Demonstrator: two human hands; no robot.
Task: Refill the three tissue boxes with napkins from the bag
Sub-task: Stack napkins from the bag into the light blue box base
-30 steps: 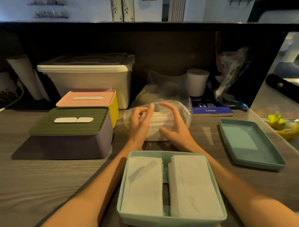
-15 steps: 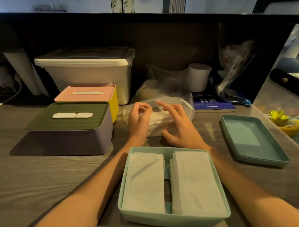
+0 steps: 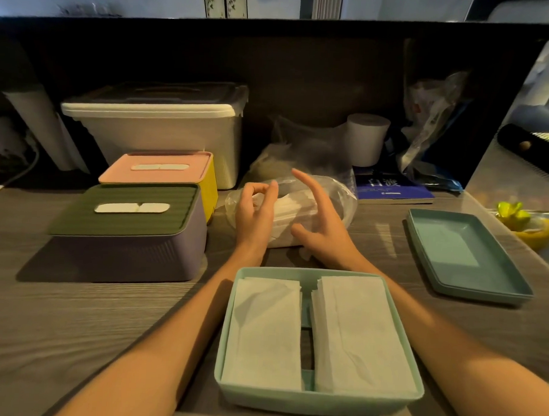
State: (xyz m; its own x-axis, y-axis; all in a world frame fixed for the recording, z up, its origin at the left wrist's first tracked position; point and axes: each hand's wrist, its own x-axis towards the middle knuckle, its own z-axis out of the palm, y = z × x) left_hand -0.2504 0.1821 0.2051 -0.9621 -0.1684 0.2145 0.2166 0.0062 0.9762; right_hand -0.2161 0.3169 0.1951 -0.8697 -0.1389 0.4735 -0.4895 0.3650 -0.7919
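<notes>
Two hands at bag [image 3: 336,198], far of open box [image 3: 318,401]: left hand [image 3: 254,216] pinches its plastic; right hand [image 3: 324,232] spread wide over napkins [image 3: 293,205]. Lid [image 3: 466,257] right; two closed boxes [image 3: 130,233] left.

At frame centre we see the clear bag [image 3: 327,197] of white napkins [image 3: 293,208] lying flat. Below it, the open mint box [image 3: 318,401] holds two stacks. Left, the lidded purple box [image 3: 126,251] and yellow box [image 3: 209,186] touch.
</notes>
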